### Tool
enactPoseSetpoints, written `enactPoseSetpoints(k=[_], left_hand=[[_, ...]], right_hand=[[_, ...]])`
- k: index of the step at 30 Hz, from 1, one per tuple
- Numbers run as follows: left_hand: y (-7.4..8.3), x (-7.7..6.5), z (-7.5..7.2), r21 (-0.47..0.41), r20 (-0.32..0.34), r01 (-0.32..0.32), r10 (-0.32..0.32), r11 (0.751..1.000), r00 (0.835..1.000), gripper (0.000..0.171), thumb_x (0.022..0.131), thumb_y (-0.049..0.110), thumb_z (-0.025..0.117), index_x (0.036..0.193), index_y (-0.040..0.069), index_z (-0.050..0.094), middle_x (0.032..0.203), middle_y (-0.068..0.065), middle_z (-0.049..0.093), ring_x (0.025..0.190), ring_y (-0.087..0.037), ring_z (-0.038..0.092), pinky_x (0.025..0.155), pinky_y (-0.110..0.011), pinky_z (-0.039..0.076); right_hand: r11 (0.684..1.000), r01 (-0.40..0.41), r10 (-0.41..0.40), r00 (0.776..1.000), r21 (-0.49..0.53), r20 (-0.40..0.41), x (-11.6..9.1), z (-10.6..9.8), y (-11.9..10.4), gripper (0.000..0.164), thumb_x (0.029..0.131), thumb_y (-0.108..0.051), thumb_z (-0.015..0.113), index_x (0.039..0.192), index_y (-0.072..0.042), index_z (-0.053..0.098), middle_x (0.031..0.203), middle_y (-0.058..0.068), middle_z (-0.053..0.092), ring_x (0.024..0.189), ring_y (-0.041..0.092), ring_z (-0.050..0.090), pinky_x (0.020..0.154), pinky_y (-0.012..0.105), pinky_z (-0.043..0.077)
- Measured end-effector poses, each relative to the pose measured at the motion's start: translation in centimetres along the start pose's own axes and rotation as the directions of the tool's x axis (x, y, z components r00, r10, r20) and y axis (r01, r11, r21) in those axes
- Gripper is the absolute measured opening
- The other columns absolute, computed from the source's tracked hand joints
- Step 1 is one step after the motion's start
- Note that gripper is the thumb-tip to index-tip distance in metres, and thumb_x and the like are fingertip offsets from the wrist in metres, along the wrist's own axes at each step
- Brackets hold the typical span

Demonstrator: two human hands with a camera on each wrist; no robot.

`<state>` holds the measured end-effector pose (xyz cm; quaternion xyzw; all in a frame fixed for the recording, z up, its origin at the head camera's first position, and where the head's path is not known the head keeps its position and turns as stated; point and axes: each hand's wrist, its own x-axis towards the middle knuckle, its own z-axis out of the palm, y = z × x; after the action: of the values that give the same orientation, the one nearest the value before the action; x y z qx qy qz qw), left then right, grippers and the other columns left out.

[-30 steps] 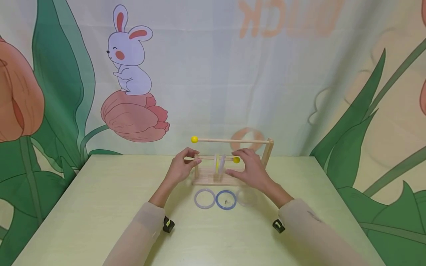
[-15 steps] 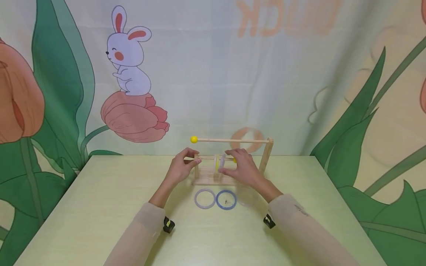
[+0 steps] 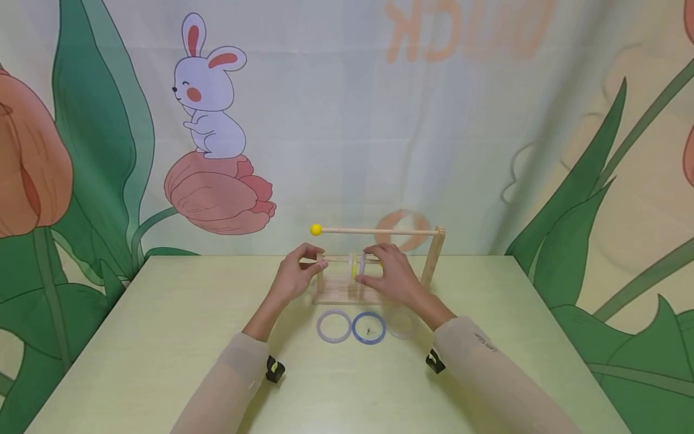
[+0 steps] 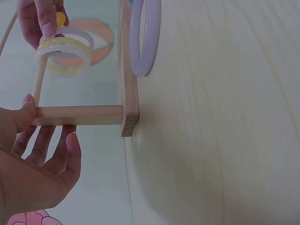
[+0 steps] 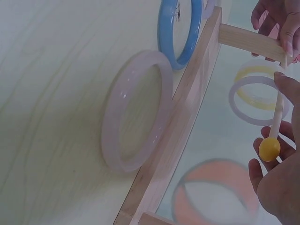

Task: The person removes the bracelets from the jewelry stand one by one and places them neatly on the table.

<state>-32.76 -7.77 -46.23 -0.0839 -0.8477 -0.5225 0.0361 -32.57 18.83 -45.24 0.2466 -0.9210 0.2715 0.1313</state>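
Note:
My left hand [image 3: 295, 272] grips the top of the short left post [image 4: 79, 115] of a wooden bangle stand [image 3: 336, 298], thumb on one side and fingers on the other. A lower rod with a yellow ball end [image 5: 269, 149] runs right from that post. On this rod hang a white bangle [image 4: 61, 48], a yellow bangle [image 3: 355, 266] and a lavender bangle [image 5: 231, 101]. My right hand [image 3: 394, 272] pinches the lavender bangle between thumb and fingers, near the ball end. The right hand partly hides the rod's end in the head view.
On the table [image 3: 190, 349] before the stand lie a lavender bangle [image 3: 318, 327], a blue bangle [image 3: 354, 328] and a pale pinkish bangle [image 5: 110, 117]. The stand's upper rod [image 3: 374, 231] ends in a yellow ball [image 3: 316, 229] above the left hand. A printed curtain [image 3: 347, 120] hangs behind.
My right hand has moved left along the lower rod, from over the ball end to the lavender bangle, which now hangs straighter beside the yellow one. My left hand has stayed on the post.

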Motion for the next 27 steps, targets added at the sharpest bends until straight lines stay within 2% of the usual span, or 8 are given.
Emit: enactPoseSetpoints(k=[7, 13, 19, 27], left_hand=[[-0.13, 0.06, 0.05, -0.002, 0.0, -0.002, 0.002, 1.0, 1.0, 0.032, 0.102, 0.026, 0.075, 0.131, 0.016, 0.067, 0.127, -0.012, 0.067, 0.12, -0.036, 0.07, 0.099, -0.05, 0.059], [-0.11, 0.05, 0.04, -0.001, -0.002, -0.003, 0.003, 1.0, 1.0, 0.033, 0.102, 0.025, 0.075, 0.132, 0.016, 0.067, 0.127, -0.012, 0.067, 0.12, -0.036, 0.07, 0.099, -0.05, 0.059], [-0.19, -0.09, -0.04, 0.004, 0.0, -0.002, 0.002, 1.0, 1.0, 0.034, 0.101, 0.028, 0.075, 0.133, 0.017, 0.067, 0.127, -0.012, 0.067, 0.121, -0.037, 0.069, 0.098, -0.05, 0.059], [0.01, -0.14, -0.02, 0.002, -0.001, 0.0, 0.0, 1.0, 1.0, 0.034, 0.101, 0.028, 0.075, 0.133, 0.017, 0.067, 0.129, -0.012, 0.066, 0.121, -0.037, 0.069, 0.099, -0.049, 0.059]], right_hand=[[1.0, -0.006, 0.006, 1.0, 0.003, 0.014, 0.16, 0.16, 0.16, 0.066, 0.088, -0.04, 0.088, 0.137, -0.002, 0.065, 0.141, 0.016, 0.062, 0.135, 0.037, 0.054, 0.117, 0.056, 0.039], [1.0, -0.012, 0.013, 0.999, -0.017, 0.037, 0.16, 0.19, 0.18, 0.066, 0.089, -0.041, 0.086, 0.138, -0.003, 0.063, 0.144, 0.016, 0.061, 0.139, 0.039, 0.052, 0.116, 0.056, 0.041], [0.997, 0.033, -0.03, 0.999, -0.069, 0.046, 0.35, 0.23, 0.35, 0.067, 0.088, -0.043, 0.087, 0.138, -0.004, 0.064, 0.143, 0.016, 0.063, 0.139, 0.04, 0.052, 0.118, 0.056, 0.04], [0.993, 0.052, -0.04, 0.993, -0.107, 0.115, 0.8, -0.47, 0.07, 0.07, 0.09, -0.044, 0.086, 0.14, -0.002, 0.061, 0.143, 0.016, 0.063, 0.139, 0.038, 0.052, 0.119, 0.055, 0.039]])
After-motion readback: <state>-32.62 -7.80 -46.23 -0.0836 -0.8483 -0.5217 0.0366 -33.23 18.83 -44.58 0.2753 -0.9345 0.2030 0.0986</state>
